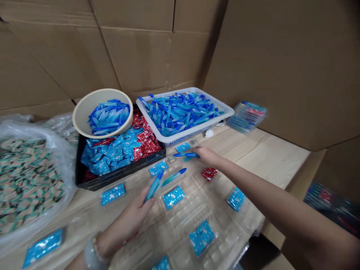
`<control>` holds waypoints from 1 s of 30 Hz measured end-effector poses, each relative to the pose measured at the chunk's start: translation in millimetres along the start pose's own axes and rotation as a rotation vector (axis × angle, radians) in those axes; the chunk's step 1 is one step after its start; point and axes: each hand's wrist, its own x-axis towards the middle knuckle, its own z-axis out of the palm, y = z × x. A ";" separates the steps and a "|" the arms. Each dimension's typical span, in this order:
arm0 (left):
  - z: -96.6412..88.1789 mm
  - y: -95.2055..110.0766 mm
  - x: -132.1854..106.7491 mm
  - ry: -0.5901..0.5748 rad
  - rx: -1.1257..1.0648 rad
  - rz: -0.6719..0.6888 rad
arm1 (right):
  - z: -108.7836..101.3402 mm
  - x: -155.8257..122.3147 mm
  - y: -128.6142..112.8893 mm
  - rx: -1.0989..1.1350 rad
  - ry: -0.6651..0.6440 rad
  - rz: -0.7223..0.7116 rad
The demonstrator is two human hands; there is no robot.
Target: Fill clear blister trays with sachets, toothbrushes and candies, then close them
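l hand (136,213) has fingers closed on smooth plastic pen (154,185), r hand (207,156) pinches slim blue pen (185,155) w/ fingertips, near shiny rectangular pkts (173,197)

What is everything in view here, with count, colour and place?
Pens: too many to count, blue, in basket and bowl
Plastic basket: one, white, back centre
Bowl: one, cream, left of basket
Tray: one, black, centre left
Packets: many, blue and red, in tray; eight blue, at least one red loose
Striped pieces: many, green and pinkish, in bag
Plastic bag: one, clear, far left
Blurred packs: uncounted, bluish, back right and lower right
Table: one, pale wood, centre
Cardboard panels: several, brown, behind
Left hand: one, holding pen, lower centre
Right hand: one, holding pen, centre
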 end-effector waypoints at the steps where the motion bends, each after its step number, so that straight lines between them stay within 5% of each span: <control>1: 6.0 3.9 -5.4 -0.029 0.057 0.013 | -1.0 -3.9 0.3 -0.042 -0.020 -0.038; 5: 41.9 29.3 -15.4 -0.137 0.392 0.018 | -13.4 -42.2 -5.3 -0.162 0.027 -0.190; 10: 70.0 44.1 -14.2 -0.089 0.664 0.031 | -39.2 -137.8 16.6 0.047 0.116 -0.014; 14: 67.3 39.6 -20.8 -0.036 0.658 0.118 | -67.9 -204.3 60.0 0.064 0.320 0.154; 18: 70.2 56.4 -17.5 0.003 0.459 0.203 | -80.8 -213.3 74.8 -0.192 0.325 -0.003; 21: 90.8 89.6 4.4 0.027 0.299 0.299 | -81.5 -191.5 67.1 -0.371 0.205 -0.183; 24: 124.7 124.6 44.1 0.071 0.271 0.395 | -90.4 -184.8 65.8 -0.361 0.344 -0.200; 27: 156.3 146.6 86.7 0.121 0.372 0.375 | -100.5 -214.3 80.3 -0.325 0.402 -0.196; 30: 174.9 152.7 110.5 0.145 0.501 0.315 | -92.9 -258.6 98.5 -0.471 0.314 -0.239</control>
